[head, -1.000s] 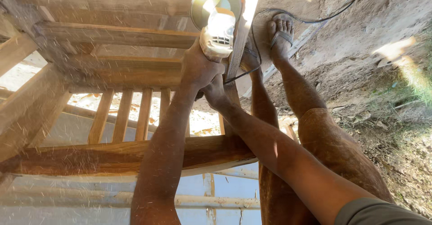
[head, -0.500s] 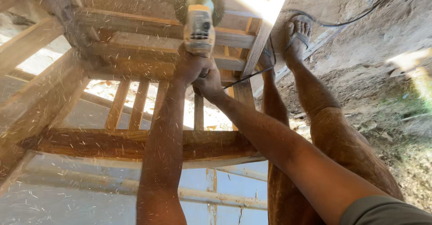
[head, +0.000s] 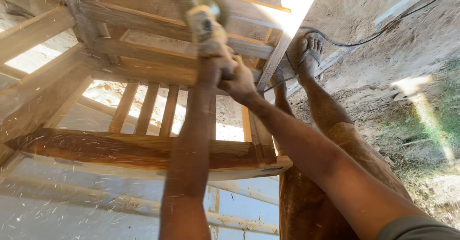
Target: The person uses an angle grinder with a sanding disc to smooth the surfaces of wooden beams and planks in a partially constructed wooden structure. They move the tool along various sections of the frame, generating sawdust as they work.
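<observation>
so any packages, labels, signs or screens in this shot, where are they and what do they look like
None in view: no package, label, sign or screen shows.
What is there: both hands, left hand and right hand, grip a grinder against a bare wooden chair frame, with a dark cable lying across the dirt.
</observation>
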